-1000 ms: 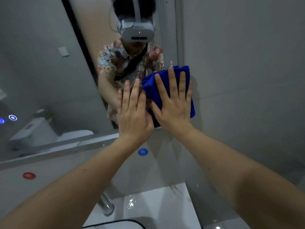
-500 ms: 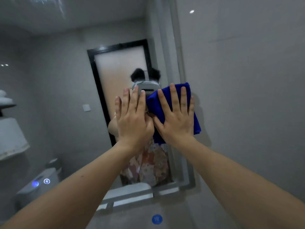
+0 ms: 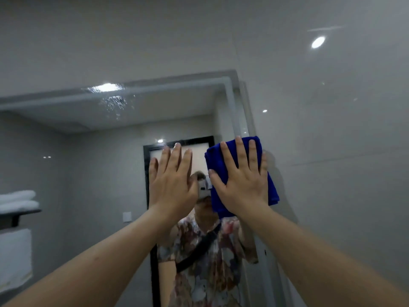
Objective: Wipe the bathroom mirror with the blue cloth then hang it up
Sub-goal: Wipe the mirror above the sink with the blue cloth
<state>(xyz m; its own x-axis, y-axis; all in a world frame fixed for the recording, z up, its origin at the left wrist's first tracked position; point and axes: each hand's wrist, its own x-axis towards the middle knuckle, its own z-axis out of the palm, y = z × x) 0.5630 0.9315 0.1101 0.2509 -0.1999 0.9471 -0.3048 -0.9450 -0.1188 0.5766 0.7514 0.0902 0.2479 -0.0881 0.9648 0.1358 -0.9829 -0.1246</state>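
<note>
The blue cloth (image 3: 273, 191), folded, lies flat against the bathroom mirror (image 3: 93, 165) at its right edge, partly over the frame. My right hand (image 3: 241, 182) presses on it with fingers spread, palm flat. My left hand (image 3: 173, 185) rests flat on the glass just left of the cloth, fingers apart, holding nothing. Water drops spot the glass near the mirror's top edge. The mirror reflects a person in a patterned shirt with a headset.
A glossy grey tiled wall (image 3: 332, 151) runs to the right of and above the mirror. The mirror frame's top right corner (image 3: 230, 80) is above my hands. In the reflection are a dark-framed door and a shelf with folded white towels (image 3: 17, 200).
Both hands and the cloth have slid upward along the mirror's right edge, from near its bottom edge toward its top. My view has tilted up with them; the sink is out of sight.
</note>
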